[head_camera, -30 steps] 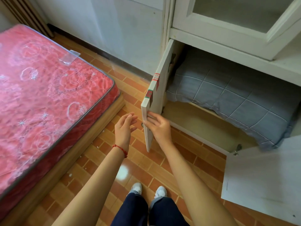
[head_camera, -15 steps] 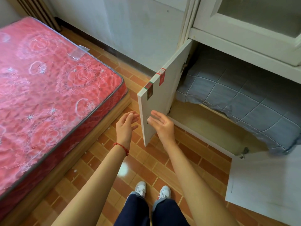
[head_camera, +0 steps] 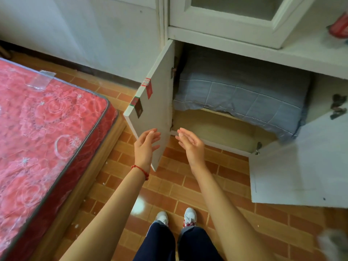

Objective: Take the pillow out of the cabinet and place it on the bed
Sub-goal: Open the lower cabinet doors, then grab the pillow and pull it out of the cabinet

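A blue-grey quilted pillow (head_camera: 243, 95) lies on the shelf inside the white cabinet (head_camera: 235, 48), whose two lower doors stand open. The bed with its red plastic-wrapped mattress (head_camera: 43, 132) fills the left side. My left hand (head_camera: 146, 147) is open in front of the left door (head_camera: 156, 102), fingers apart, holding nothing. My right hand (head_camera: 190, 144) is open too, palm turned inward, just below the cabinet's bottom compartment. Both hands are short of the pillow and touch nothing.
The right cabinet door (head_camera: 301, 166) swings out low over the brick-patterned floor (head_camera: 169, 189). A glazed upper door (head_camera: 235, 14) hangs above. A red object (head_camera: 339, 27) sits on the upper shelf at far right. My shoes (head_camera: 177, 217) stand between bed and cabinet.
The left door has swung wider open and my right hand has come off its edge. Both hands have lifted slightly toward the cabinet opening. The view has shifted right.
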`<state>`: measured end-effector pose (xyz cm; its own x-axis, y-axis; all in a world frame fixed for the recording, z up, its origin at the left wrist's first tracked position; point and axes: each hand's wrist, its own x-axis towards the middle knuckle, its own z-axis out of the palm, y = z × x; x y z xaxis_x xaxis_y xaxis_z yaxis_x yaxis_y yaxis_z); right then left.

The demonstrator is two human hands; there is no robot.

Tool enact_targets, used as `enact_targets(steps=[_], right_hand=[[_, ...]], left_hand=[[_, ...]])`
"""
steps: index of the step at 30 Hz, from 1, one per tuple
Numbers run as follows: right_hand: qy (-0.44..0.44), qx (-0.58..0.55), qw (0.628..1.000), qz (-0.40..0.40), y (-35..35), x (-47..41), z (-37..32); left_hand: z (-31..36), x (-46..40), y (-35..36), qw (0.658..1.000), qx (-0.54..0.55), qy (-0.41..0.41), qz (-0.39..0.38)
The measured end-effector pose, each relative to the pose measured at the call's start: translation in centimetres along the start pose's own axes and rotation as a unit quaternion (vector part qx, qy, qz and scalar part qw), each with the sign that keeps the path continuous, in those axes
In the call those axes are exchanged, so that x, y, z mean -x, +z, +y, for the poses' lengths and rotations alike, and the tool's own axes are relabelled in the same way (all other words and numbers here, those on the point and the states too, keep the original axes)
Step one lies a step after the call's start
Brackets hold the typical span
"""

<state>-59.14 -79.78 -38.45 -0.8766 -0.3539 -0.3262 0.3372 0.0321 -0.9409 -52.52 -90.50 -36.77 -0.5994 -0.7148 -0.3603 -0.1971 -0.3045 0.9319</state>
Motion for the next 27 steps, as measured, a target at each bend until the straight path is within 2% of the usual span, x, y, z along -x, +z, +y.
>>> enact_targets(steps=[9,18,27], right_hand=[[-0.013,-0.053,0.993,0.107,-8.8,-1.6,-2.1],[-0.029,-0.026,0.991,0.129,-18.8,-5.9,-4.6],[-0.038,-0.034,0.983,0.179,-24.4,-10.6,-6.4]], left_hand=[[-0.3,0.2,9.5,0.996,-0.027,-0.009,-0.088],[-0.2,-0.8,20.2,0.994,-0.014,-0.012,-0.106],[0.6,-4.5,26.1,0.992,-0.007,-0.007,-0.122]])
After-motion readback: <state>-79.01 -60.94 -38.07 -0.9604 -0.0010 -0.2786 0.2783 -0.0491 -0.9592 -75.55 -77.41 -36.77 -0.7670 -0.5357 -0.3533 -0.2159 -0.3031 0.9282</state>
